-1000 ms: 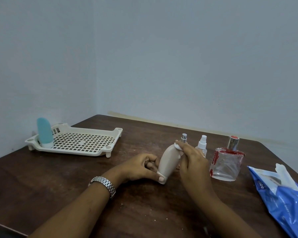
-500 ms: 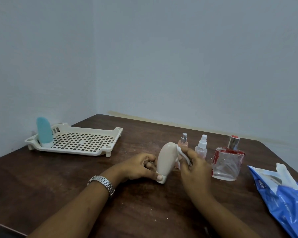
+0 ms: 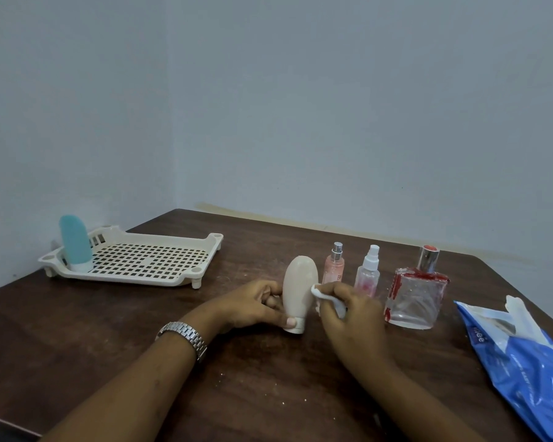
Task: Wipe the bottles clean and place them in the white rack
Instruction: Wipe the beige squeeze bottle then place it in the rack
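Note:
A beige squeeze bottle (image 3: 299, 283) stands cap-down on the dark wooden table. My left hand (image 3: 253, 304) grips its lower part near the cap. My right hand (image 3: 348, 317) pinches a white wipe (image 3: 321, 293) against the bottle's right side. Behind them stand a small pink spray bottle (image 3: 334, 266), a clear spray bottle with a white top (image 3: 368, 275) and a square glass perfume bottle with red trim (image 3: 417, 295). The white rack (image 3: 147, 266) lies at the left, with a teal bottle (image 3: 74, 242) upright in its far-left corner.
A blue wipes pack (image 3: 521, 362) with a white wipe sticking out lies at the right table edge. Pale walls meet behind the table, and the rack sits close to the left wall. Small crumbs dot the wood near my arms.
The beige bottle went from tilted to upright. My right hand slid the wipe down from the bottle's top to its right side.

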